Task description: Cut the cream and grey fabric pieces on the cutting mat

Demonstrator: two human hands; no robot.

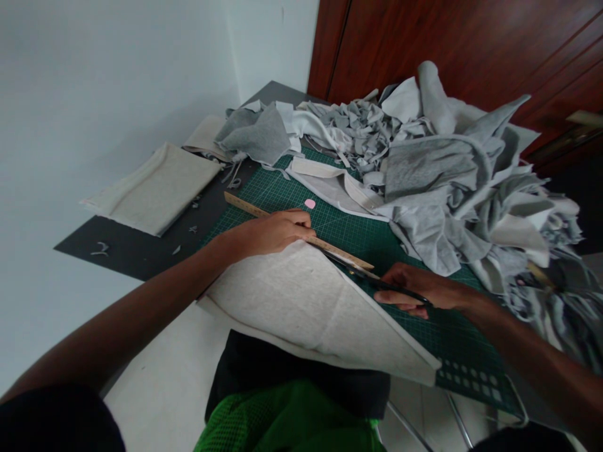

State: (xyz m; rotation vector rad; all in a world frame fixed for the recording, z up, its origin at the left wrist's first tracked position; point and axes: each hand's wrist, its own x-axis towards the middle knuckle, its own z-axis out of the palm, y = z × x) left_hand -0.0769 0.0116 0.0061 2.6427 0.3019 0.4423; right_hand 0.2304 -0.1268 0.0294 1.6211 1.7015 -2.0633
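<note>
My left hand (pixel 276 231) lies fingers together on the far edge of a cream fabric piece (pixel 306 307), pressing it down beside a wooden ruler (pixel 264 215). My right hand (pixel 414 290) is closed around the black handles of scissors (pixel 362 274), whose blades point left along the fabric's edge next to the ruler. The fabric drapes over the near edge of a green cutting mat (pixel 358 232). A small pink chalk piece (pixel 309 203) rests on the mat beyond the ruler.
A large heap of grey and white fabric scraps (pixel 447 169) fills the mat's right and far side. A folded cream cloth (pixel 155 188) lies on the dark table (pixel 136 254) at left, with small offcuts. White wall left, wooden door behind.
</note>
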